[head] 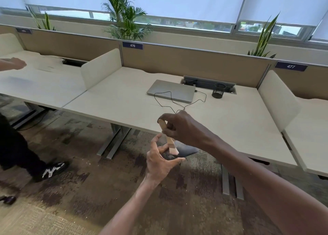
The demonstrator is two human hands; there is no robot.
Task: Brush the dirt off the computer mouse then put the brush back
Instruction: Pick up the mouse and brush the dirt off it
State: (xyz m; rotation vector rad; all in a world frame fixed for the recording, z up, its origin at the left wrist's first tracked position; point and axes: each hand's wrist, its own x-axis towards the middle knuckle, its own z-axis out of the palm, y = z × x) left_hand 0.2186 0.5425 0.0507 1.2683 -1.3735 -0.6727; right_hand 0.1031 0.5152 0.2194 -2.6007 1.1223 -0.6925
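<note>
Brushing a dark wired computer mouse point(184, 152) held in the air off the front edge of the pale desk point(124, 103).

The left hand point(160, 161) pinches the mouse between thumb and fingers; the right hand point(181, 128) is closed on a small wooden-handled brush point(168, 137), its pale bristles touching the mouse's top. The thin black cable point(177, 100) runs back to the closed grey laptop point(171, 91); pulling further could, I judge, tug it taut and drag the laptop, and a loose pinch could drop the mouse.
</note>
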